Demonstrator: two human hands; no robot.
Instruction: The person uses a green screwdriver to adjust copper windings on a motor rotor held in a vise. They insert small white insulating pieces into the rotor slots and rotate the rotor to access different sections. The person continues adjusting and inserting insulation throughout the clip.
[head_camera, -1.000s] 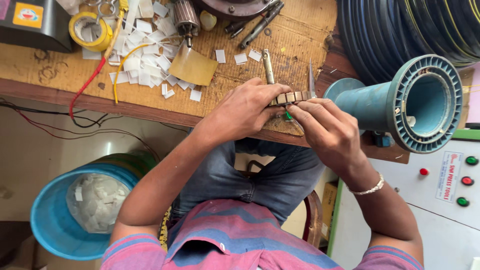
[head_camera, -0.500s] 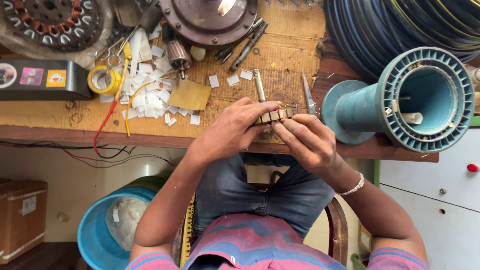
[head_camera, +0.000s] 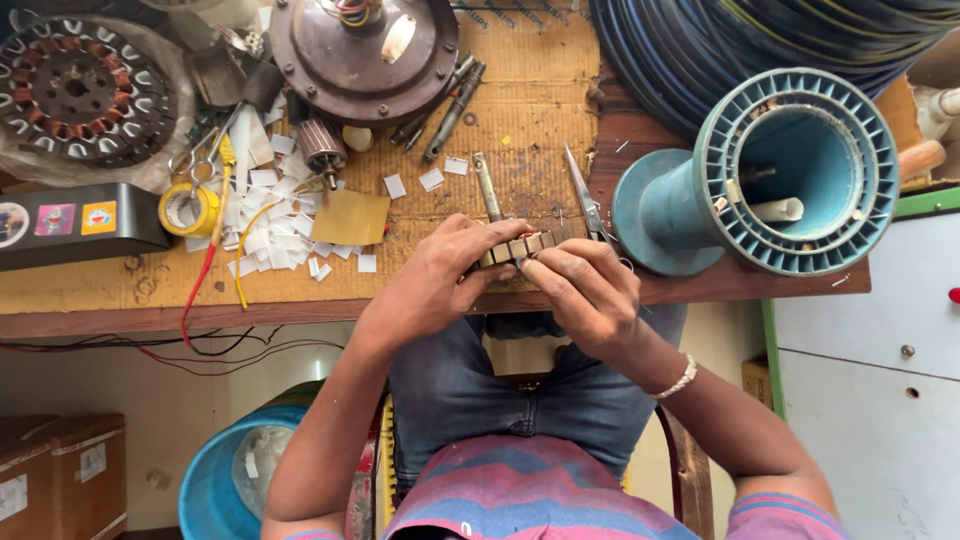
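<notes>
The small slotted rotor core (head_camera: 518, 247), a short metal cylinder with ribbed segments along its side, lies crosswise between the two hands just above the near edge of the counter (head_camera: 520, 120). The left hand (head_camera: 440, 275) is clenched around the core's left end, fingers curled over the top and thumb beneath, so that only the middle and right part of the core shows. The right hand (head_camera: 585, 285) meets it from the other side, its fingertips (head_camera: 540, 268) pinched onto the core's right end; both grips are closed on the core, which sits at the fingertips rather than deep in either palm. A thin shaft (head_camera: 488, 190) rises from the core toward the far side of the counter.

Just right of the core, a pair of slim pointed scissors (head_camera: 588, 205) lies on the counter, tips pointing away. Further right of the core stands a large teal plastic spool (head_camera: 760, 170) on its side. Left of the core a yellow sheet (head_camera: 350, 217) rests among scattered white paper slips (head_camera: 270, 240), with a roll of yellow tape (head_camera: 188, 210) beyond them. Well above the core sits a round brown motor housing (head_camera: 365, 45), and far to the upper left a wound stator ring (head_camera: 75, 90). Below the counter, left of the core, stands a blue bucket (head_camera: 215, 480).
</notes>
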